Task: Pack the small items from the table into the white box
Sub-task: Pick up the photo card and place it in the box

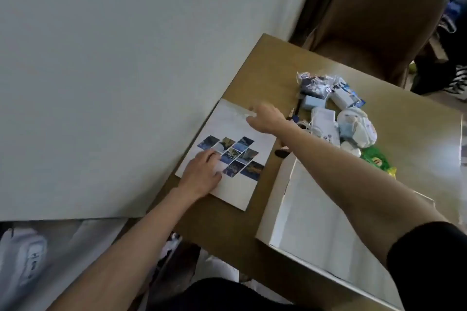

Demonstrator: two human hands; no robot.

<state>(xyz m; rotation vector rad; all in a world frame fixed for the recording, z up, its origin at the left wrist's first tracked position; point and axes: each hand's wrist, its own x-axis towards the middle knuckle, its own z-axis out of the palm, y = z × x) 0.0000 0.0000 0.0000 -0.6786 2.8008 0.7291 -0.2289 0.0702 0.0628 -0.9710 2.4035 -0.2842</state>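
Left hand [202, 174] is lying flat on the photo-printed sheet [240, 189]; right hand [265, 117], blurred, grip unreadable, is reaching its far edge. Risk: forearm is passing close to the small items [336, 118], could scatter them

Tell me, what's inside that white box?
The white box shows only its bare white floor and walls; no items are visible. The right forearm crosses over it, hiding a strip of the inside.
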